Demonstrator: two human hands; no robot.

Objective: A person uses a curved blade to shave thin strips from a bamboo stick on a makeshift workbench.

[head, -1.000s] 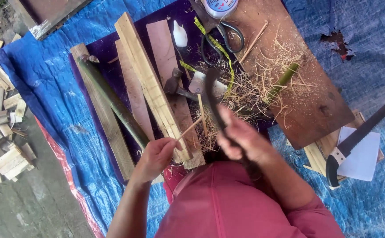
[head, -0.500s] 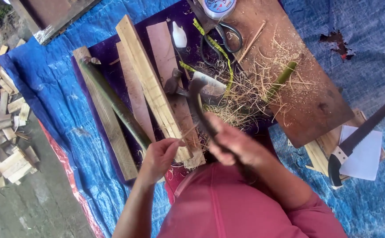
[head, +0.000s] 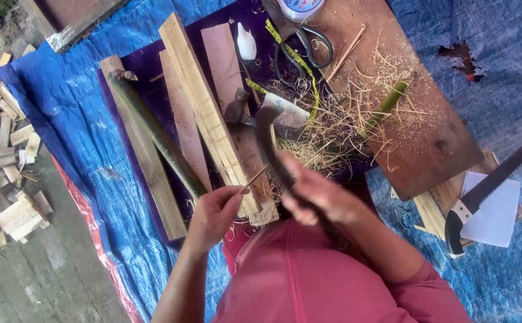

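My left hand [head: 214,210] pinches a thin pale bamboo stick [head: 254,177] that points up and to the right. My right hand [head: 319,197] grips the dark handle of a curved knife [head: 266,134], whose blade arcs upward beside the stick's tip. Both hands are held above my lap, over the near ends of several wooden planks [head: 204,113]. A green bamboo pole [head: 153,131] lies among the planks, left of my left hand.
A brown board [head: 422,137] holds straw-like shavings [head: 339,128], a short green bamboo piece [head: 386,106], scissors [head: 312,42] and a measuring tape. A saw [head: 488,185] lies at right on blue tarp [head: 63,107]. Cut wood blocks [head: 4,179] are piled at left.
The curved knife has swung slightly left and down toward the stick. My left hand has shifted a little to the right with the stick.
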